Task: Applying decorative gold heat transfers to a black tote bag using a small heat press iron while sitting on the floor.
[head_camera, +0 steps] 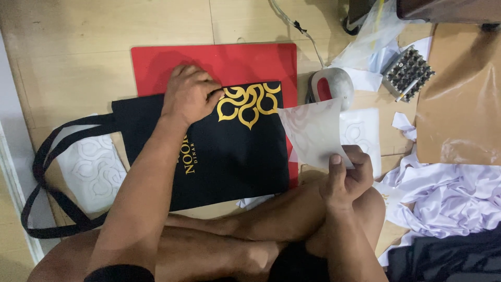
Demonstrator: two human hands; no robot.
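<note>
the left hand (190, 96) presses down on a black tote bag (229, 151), its fingertips bunched at the edge of the gold ornament print (249, 103); its grip is closed on the cloth, pinching at the print. the bag lies flat on a red mat (219, 60) on the wooden floor (78, 47). the right hand (347, 175) holds a translucent film sheet (312, 130) upright beside the bag, its grip pinched on the sheet's lower corner. a red-handled tool (329, 84) lies beyond the sheet, and white cloth (449, 198) is heaped to the right.
</note>
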